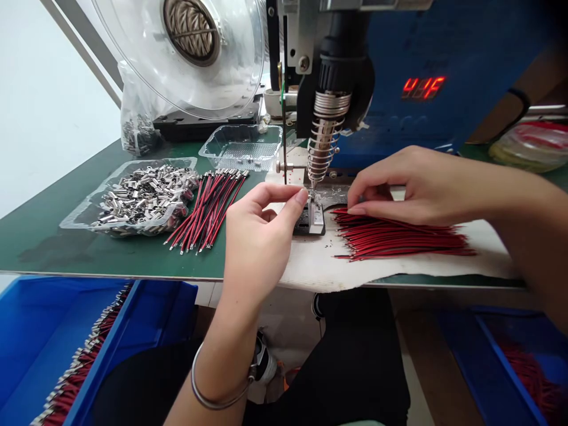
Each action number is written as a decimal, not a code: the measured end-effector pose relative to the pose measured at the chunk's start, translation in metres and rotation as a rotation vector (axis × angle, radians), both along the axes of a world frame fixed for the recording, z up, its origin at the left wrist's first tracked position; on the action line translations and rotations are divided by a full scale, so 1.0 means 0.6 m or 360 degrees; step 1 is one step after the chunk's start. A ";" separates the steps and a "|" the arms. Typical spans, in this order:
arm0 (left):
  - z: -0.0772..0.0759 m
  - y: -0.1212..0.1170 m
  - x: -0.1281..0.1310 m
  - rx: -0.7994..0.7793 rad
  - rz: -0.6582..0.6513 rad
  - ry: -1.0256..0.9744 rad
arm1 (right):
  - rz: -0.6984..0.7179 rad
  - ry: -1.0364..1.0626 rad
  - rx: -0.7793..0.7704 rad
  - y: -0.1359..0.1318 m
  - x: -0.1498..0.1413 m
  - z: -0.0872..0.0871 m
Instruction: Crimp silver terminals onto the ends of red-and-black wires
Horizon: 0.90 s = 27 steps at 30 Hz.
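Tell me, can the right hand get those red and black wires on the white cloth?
Probably yes: the right hand is at the far edge of the red and black wires, with nothing visible between.

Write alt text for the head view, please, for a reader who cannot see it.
At a workbench, the left hand forms a pinch near the coil spring of a blue machine, while the right hand is at red and black wires. Farther left lie more wires and a clear plastic tray of metal connectors.
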<state>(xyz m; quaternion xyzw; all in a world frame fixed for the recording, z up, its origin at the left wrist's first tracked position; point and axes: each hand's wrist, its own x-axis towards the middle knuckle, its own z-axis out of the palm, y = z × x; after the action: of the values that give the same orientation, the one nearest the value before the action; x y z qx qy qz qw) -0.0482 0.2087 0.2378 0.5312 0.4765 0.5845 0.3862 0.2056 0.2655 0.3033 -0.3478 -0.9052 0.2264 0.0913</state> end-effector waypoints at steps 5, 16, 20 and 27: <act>-0.001 0.000 0.001 0.0011 0.0026 0.0038 | -0.0054 0.0014 0.0093 0.006 -0.006 -0.007; 0.001 -0.001 0.002 0.0005 0.0026 0.0070 | -0.0103 0.0343 -0.0226 -0.004 -0.031 -0.019; -0.001 -0.002 0.000 0.0007 0.0037 0.0074 | -0.0195 0.0396 -0.0302 -0.007 -0.034 -0.024; 0.000 -0.002 0.000 -0.0005 0.0044 0.0092 | -0.0245 0.0410 -0.0387 -0.007 -0.032 -0.025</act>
<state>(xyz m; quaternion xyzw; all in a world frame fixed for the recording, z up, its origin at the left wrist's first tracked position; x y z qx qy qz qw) -0.0482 0.2072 0.2379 0.5405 0.4957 0.5735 0.3651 0.1864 0.2612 0.2881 -0.3927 -0.8227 0.3690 0.1808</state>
